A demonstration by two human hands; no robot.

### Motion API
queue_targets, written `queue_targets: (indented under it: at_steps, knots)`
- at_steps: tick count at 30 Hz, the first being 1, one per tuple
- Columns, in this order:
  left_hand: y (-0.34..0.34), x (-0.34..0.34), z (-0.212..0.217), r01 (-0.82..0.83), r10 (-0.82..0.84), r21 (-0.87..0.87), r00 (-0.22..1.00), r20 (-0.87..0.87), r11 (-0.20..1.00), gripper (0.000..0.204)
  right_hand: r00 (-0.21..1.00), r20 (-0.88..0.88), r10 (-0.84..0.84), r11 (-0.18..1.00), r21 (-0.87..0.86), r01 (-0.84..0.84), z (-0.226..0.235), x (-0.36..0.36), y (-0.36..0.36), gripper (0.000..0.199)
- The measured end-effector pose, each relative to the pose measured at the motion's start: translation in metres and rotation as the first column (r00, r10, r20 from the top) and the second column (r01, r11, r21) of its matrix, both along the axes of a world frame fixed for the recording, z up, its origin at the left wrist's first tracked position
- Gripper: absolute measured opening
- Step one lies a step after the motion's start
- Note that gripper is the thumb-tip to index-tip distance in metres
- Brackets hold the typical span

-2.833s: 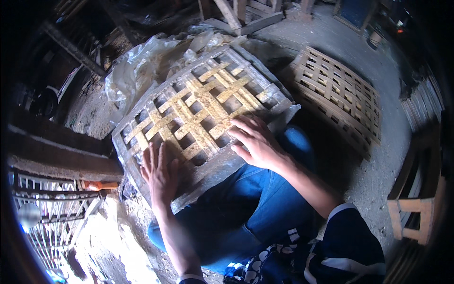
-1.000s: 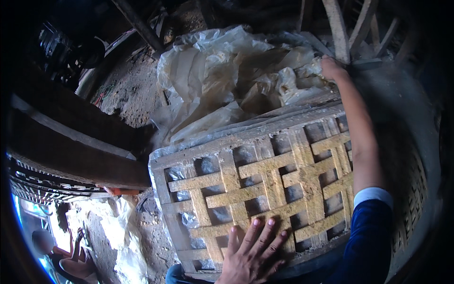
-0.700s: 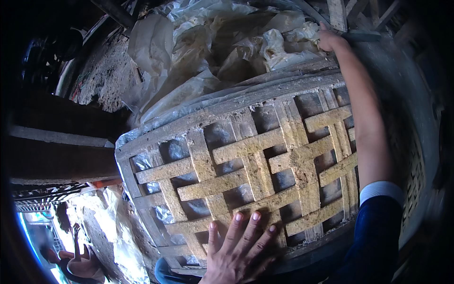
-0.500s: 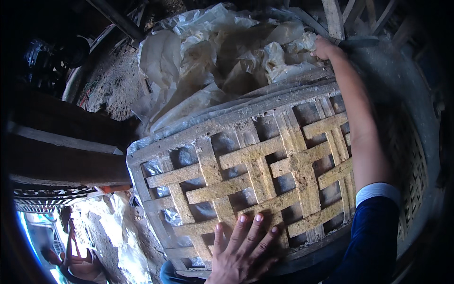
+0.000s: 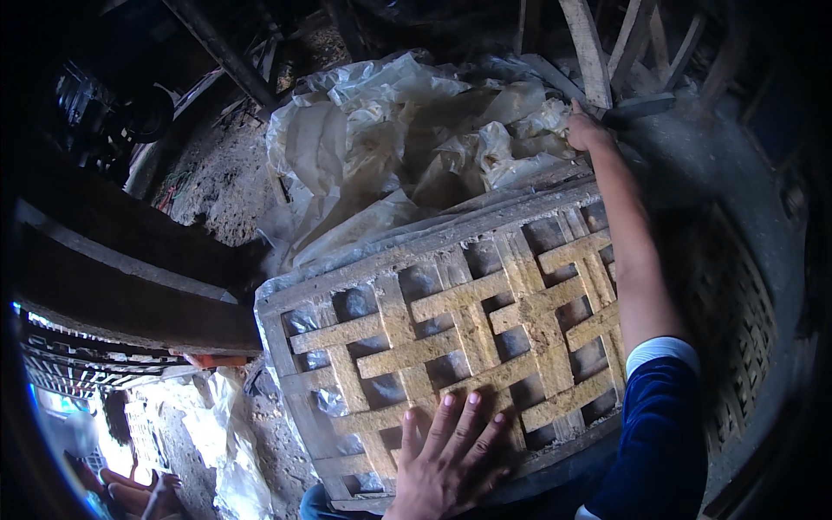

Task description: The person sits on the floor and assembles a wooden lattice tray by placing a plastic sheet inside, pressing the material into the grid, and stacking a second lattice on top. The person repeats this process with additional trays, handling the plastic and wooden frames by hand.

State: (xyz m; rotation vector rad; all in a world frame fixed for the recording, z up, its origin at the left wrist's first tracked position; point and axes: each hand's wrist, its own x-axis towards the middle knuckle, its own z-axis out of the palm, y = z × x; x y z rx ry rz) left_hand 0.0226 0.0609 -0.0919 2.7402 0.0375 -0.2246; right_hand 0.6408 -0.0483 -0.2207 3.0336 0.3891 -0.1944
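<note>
A woven slat panel [image 5: 468,321] of flat, dusty strips in a wooden frame lies tilted in front of me. My left hand [image 5: 451,459] rests flat on its near part, fingers spread, holding nothing. Behind the panel's far edge lies crumpled, dirty translucent plastic sheeting [image 5: 364,147], and some of it shows through the gaps. With the right arm stretched along the panel's right side, my right hand [image 5: 588,132] is at the sheeting's far right corner. Its fingers look curled on the plastic, one finger pointing up; the rest are partly hidden.
Dark wooden beams [image 5: 130,286] run along the left. Another woven panel [image 5: 732,321] stands at the right. Wooden legs [image 5: 589,52] rise at the far right. At lower left are hanging plastic [image 5: 227,442] and another person [image 5: 139,494]. Dark machinery [image 5: 113,108] sits far left.
The view has shifted, so the panel and sheeting appear lower. My right hand remains at the plastic's corner, one finger now raised. My left hand stays flat on the panel. The other person's arm has lowered.
</note>
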Motion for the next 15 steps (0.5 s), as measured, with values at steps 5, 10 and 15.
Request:
queue_targets:
  at_steps: [5, 10, 15]
  knots:
    - [-0.002, 0.001, 0.004, -0.009, 0.009, 0.01, 1.0, -0.019, 1.0, 0.086, 0.996, -0.044, 0.073, 0.974, -0.213, -0.081, 0.01, -0.013, 0.01, 0.063]
    - [-0.007, -0.009, 0.003, -0.096, 0.096, 0.017, 0.995, -0.038, 0.995, 0.088, 0.998, -0.056, 0.024, 0.995, -0.091, -0.029, 0.012, -0.043, 0.061, 0.067]
    - [-0.001, -0.002, -0.005, 0.025, -0.024, -0.015, 0.997, 0.076, 1.0, 0.089, 0.969, 0.128, -0.213, 0.934, -0.263, 0.24, -0.046, 0.08, -0.03, 0.07]
